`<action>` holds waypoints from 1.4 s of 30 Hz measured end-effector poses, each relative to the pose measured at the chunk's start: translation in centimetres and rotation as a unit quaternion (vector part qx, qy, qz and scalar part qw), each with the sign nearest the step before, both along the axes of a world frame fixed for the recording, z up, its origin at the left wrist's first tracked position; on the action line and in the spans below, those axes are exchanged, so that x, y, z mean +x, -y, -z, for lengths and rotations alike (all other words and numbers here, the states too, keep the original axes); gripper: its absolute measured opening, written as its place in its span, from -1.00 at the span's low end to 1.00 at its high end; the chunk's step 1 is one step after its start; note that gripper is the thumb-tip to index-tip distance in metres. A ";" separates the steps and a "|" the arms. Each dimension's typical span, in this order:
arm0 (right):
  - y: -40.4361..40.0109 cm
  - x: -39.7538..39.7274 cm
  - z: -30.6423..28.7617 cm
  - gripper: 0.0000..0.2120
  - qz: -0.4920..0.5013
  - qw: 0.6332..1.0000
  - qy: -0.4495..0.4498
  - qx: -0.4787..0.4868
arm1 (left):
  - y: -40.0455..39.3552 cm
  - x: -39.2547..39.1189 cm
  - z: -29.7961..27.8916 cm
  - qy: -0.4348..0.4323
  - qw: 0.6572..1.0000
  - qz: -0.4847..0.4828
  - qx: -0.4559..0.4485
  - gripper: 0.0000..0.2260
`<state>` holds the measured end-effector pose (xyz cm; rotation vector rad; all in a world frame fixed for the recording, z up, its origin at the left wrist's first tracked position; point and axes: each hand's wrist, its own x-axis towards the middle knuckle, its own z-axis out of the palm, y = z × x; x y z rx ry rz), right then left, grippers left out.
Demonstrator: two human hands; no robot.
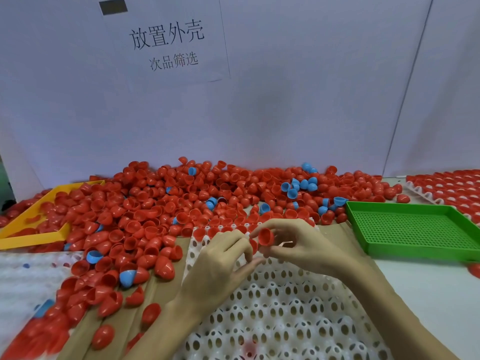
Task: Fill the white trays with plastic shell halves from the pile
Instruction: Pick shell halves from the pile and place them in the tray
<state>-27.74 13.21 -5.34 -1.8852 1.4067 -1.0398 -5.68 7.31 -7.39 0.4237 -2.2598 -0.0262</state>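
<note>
A wide pile of red shell halves [161,203], with a few blue ones mixed in, covers the back and left of the table. In front of me lies a white tray [285,307] with rows of holed cups; its far row holds red halves. My right hand [301,245] pinches a red shell half [265,236] above the tray's far end. My left hand [220,266] hovers close beside it, fingers curled on another red half [253,246], mostly hidden.
A green mesh tray [415,229] lies at the right. Behind it is a white tray filled with red halves [446,185]. A yellow tray [31,222] sits at the left, partly buried. Brown cardboard [122,326] lies under the pile. A white wall with a paper sign stands behind.
</note>
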 end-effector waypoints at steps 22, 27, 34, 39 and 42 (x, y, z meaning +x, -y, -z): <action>-0.4 0.4 -0.8 -0.78 -0.026 0.993 0.105 0.042 | 0.0 0.4 0.2 -0.051 0.976 -0.009 0.212 -0.90; -0.5 0.6 -0.6 -0.72 -0.037 0.992 0.104 0.054 | 0.2 0.4 0.6 -0.015 0.961 0.000 0.277 -0.85; -0.4 0.8 -0.7 -0.76 -0.006 0.987 0.137 0.082 | 0.4 0.5 0.7 0.001 0.963 0.015 0.270 -0.64; -0.4 1.0 -0.5 -0.74 0.011 0.988 0.107 0.108 | 0.2 0.5 0.6 -0.030 0.968 0.044 0.246 -0.88; -0.7 1.1 -0.8 -0.76 0.005 0.990 0.102 0.096 | 0.3 0.6 0.4 -0.041 0.962 0.051 0.263 -0.96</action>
